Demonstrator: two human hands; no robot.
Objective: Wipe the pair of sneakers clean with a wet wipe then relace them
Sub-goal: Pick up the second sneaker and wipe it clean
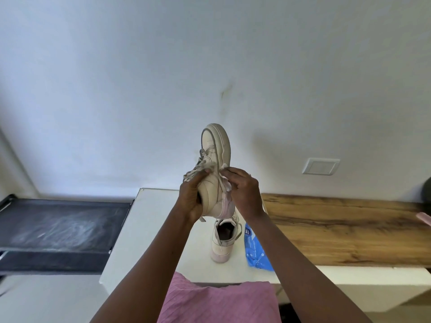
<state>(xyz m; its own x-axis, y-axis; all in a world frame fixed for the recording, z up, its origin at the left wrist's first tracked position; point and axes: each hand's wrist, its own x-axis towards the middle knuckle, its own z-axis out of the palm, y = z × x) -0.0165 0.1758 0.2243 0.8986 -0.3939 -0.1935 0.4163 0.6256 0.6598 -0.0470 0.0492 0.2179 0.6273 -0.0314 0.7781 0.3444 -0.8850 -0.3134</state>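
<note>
One sneaker (214, 145) is held up in the air above the far edge of the bench (149, 229), toe pointing up, sole turned to the right, upper turned to the left. The left hand (190, 199) is wrapped round the heel end from the left side; its fingers (198, 177) are curled round the upper and over the loose laces (196, 170), which are bunched and hang partly out past the hand.

The right hand (245, 192) is set against the sole side of the same sneaker. Its fingers (233, 173) are pressed together and pinch a white wet wipe (227, 187) against the edge of the sole; only small folds of the wipe are seen between hand and sneaker.

The second sneaker (222, 248) stands upright on the white bench top, near the middle and toward the near edge, heel toward the camera, opening upward. Its toe is hidden behind the raised sneaker and the hands. A blue wipe pack (255, 250) lies just beside it on the right, close to the left end of a wooden slab (338, 224) that covers the right part of the bench.

A dark rack (58, 227) is seen past the left edge of the bench. A white wall plate (320, 166) is fixed to the wall above the slab. A pink garment (217, 301) fills the lower centre of the view.
</note>
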